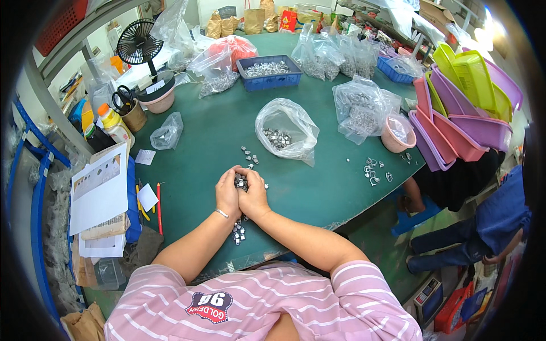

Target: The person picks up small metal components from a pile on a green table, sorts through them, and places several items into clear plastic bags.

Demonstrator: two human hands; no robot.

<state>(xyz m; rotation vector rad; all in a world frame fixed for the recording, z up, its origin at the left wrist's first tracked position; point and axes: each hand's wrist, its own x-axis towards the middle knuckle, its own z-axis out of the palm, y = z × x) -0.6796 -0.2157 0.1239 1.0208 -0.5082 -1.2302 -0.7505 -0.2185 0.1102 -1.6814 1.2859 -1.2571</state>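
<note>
Striped shirt [261, 301] nearest, hands [254, 199] cup small parts [241, 182], strays [255, 160] near a clear bag [301, 133].

Straight in on the striped pink shirt [318, 290], picking out big white digits and a band of white lettering on a black-and-red patch [209, 307], legible but turned upside down in this view. Sweeping left to a printed sheet [99, 184], carrying small dark pictures and print too fine to make out. Over to a small white card [145, 157] on the worktop [318, 193], showing only faint marks. Up to a yellow-and-white bottle [118, 132], wearing a label too small to read. Now far back, spotting a red package [288, 21], bearing marks likewise illegible.
</note>
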